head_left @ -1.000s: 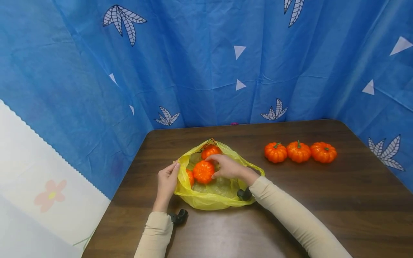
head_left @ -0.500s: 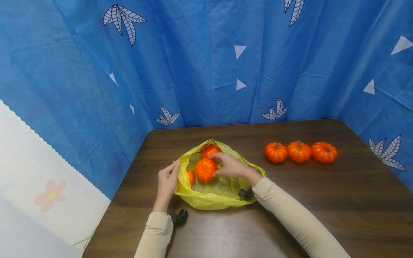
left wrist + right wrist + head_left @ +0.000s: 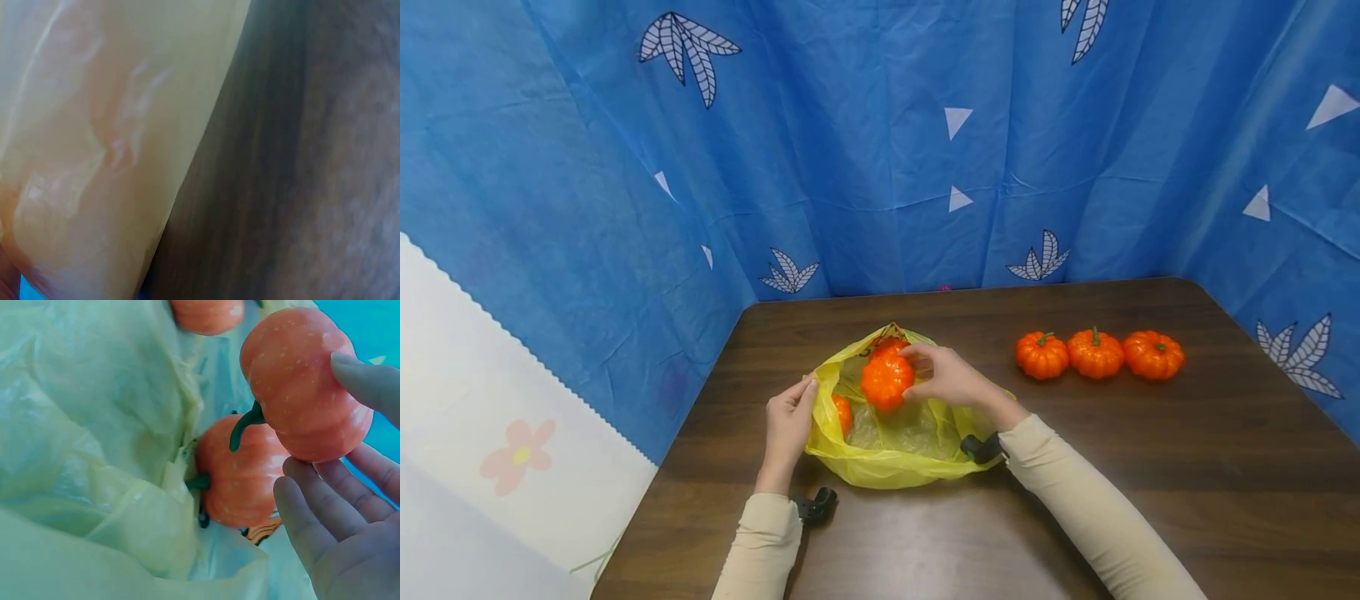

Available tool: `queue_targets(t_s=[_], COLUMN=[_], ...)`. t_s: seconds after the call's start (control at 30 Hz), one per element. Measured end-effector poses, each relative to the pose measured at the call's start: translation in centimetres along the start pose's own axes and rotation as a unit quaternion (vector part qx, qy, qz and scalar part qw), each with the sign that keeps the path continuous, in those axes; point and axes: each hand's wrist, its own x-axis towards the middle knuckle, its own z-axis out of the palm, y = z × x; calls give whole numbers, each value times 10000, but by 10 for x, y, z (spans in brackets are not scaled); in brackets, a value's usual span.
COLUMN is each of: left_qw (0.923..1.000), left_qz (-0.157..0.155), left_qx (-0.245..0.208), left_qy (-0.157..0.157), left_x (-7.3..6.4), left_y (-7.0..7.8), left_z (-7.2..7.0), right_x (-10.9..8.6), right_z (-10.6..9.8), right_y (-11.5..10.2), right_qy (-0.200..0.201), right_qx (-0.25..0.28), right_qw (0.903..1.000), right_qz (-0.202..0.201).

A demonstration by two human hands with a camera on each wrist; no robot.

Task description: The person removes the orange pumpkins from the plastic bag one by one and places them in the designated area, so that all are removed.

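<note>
A yellow plastic bag (image 3: 895, 468) lies on the table with its mouth spread. At its left rim my left hand (image 3: 788, 423) pinches the plastic between thumb and fingers; the left wrist view has only the bag wall (image 3: 106, 125) beside the wood. Over the bag's opening, my right hand (image 3: 953, 379) grips a small orange pumpkin (image 3: 887, 380) from its right side. The right wrist view has this held pumpkin (image 3: 303, 381), green stem pointing down-left, between thumb and fingers. Behind it a second pumpkin (image 3: 240, 475) sits in the bag. Another pumpkin (image 3: 843, 415) is partly hidden by the bag's left side.
Three orange pumpkins stand in a row at the right rear: a left one (image 3: 1042, 355), a middle one (image 3: 1095, 352) and a right one (image 3: 1153, 354). The brown wooden table (image 3: 1150, 467) ends at a blue curtain (image 3: 880, 167). Both wrists carry black camera mounts.
My right hand has lifted the gripped pumpkin slightly and shifted it up and to the right, covering more of the one behind. My left hand stays at the bag's rim.
</note>
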Motion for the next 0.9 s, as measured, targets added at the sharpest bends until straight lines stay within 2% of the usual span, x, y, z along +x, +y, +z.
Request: queue_targets(t_s=[0.37,0.57,0.9], left_qw=[10000,10000,10000], left_qz=[84,65,97], left_qx=[-21,-3,-16], left_qy=[33,-12,-1], left_x=[-2,-1,-1], left_y=[0,-1,0], left_z=[0,0,0], right_x=[-14,-26,-40], right_z=[-11,-20,-30], right_y=[-2,-2,0], right_qy=[245,353,382], right_qx=[691,1126,1379], right_qw=[9973,9929,9892], right_qz=[53,-143,-330])
